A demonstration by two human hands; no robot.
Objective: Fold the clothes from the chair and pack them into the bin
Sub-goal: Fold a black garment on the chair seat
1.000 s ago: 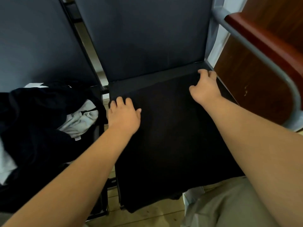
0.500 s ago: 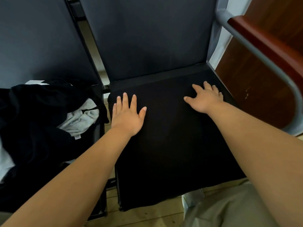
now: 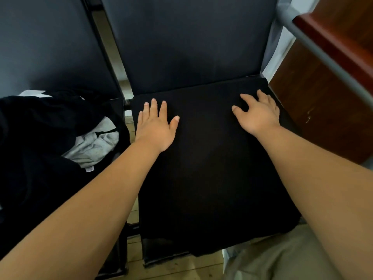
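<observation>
Bare forearms (image 3: pixel 96 209), beige trousers (image 3: pixel 282 261)

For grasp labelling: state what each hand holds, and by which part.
Nothing is held. The left hand and the right hand rest with fingers spread on the far end of the black garment, gripping no part of it.

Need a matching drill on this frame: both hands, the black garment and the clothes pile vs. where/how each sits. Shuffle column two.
Column 1
1. left hand
2. right hand
3. black garment
4. clothes pile

Column 2
A. heaped loose on the left chair
B. spread flat over the seat of the middle chair
C. palm down, fingers straight, on the garment's far left part
D. fingers slightly bent, on the garment's far right part

Pairs: 1-C, 2-D, 3-B, 4-A
</observation>
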